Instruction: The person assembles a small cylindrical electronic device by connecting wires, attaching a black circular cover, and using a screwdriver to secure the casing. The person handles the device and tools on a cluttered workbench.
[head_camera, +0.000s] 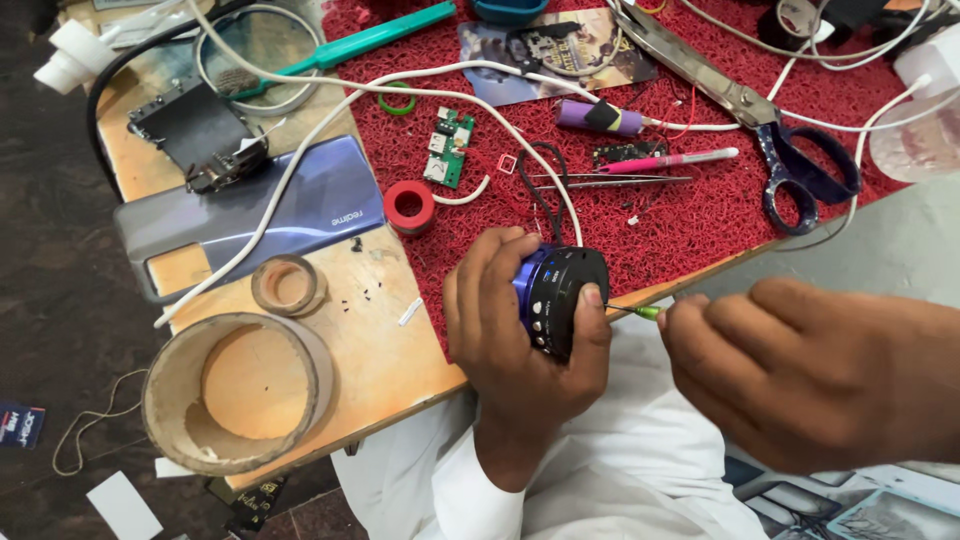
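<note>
Here the left hand (520, 330) cups a speaker (560, 295), the right hand (800, 380) seemingly gripping a screwdriver (640, 312).

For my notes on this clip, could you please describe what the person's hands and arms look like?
Both hands are bare: no gloves, rings or watch in view. The left hand emerges from a white sleeve with a loose cuff. The right hand shows no sleeve within the frame.

**My bench and the floor around it**

I sit at a wooden worktable (330, 340) with a pale, scuffed top, partly covered by a red looped mat (700, 215). Left of it lies a dark, mottled floor (50, 300) strewn with paper scraps. The light falls evenly, casting soft shadows.
</note>
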